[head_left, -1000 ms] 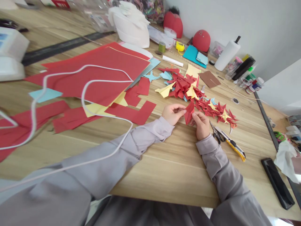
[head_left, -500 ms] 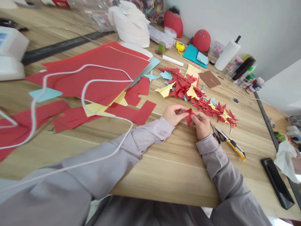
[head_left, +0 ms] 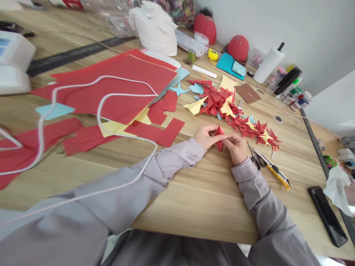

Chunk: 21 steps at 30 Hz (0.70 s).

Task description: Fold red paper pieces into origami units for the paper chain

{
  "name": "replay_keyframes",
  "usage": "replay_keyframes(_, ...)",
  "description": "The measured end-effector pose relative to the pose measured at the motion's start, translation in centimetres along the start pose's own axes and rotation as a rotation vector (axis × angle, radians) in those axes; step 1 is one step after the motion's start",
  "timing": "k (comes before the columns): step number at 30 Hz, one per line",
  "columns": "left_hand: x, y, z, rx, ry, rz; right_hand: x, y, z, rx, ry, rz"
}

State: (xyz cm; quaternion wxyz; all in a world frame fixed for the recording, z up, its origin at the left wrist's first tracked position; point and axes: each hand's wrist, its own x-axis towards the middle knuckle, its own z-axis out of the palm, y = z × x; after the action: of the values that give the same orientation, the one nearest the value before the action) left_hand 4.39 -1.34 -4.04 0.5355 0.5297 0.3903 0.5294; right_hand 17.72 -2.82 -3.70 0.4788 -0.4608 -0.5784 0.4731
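Note:
A small folded piece of red paper (head_left: 219,132), diamond-shaped, is pinched between both hands above the table. My left hand (head_left: 205,137) grips it from the left, the thumb lying across its face. From the right, the thumb and fingers of my right hand (head_left: 235,147) close on its side and lower part. Just beyond the hands lies a pile of folded red paper stars (head_left: 215,99), with some yellow and light blue ones mixed in. Scissors (head_left: 257,159) and a yellow utility knife (head_left: 273,170) rest right of my right hand.
Large red paper sheets (head_left: 116,85) and cut red strips (head_left: 85,138) cover the left side, with a white cable (head_left: 154,142) running over them and my left sleeve. A black phone (head_left: 327,216) lies at the right. Bottles (head_left: 302,100) and a white roll (head_left: 269,65) stand at the back.
The folded red paper has turned more upright and shifted slightly left. My left thumb now reaches farther across it, and my right fingers have moved a little. Other things stay put.

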Motion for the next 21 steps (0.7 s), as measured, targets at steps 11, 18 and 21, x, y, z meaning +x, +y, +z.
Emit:
replay_keyframes(11, 0.24, 0.06, -0.14, -0.044, -0.017, -0.037, -0.11, -0.28, -0.03, 0.009, -0.011, 0.026)
replay_keyframes(18, 0.24, 0.12, -0.19, -0.066, -0.019, -0.031, -0.11, -0.13, -0.12, 0.013, -0.049, 0.062)
replay_keyframes(21, 0.27, 0.16, -0.29, -0.074, -0.017, -0.042, -0.12, -0.11, -0.09, 0.018, -0.049, 0.072)
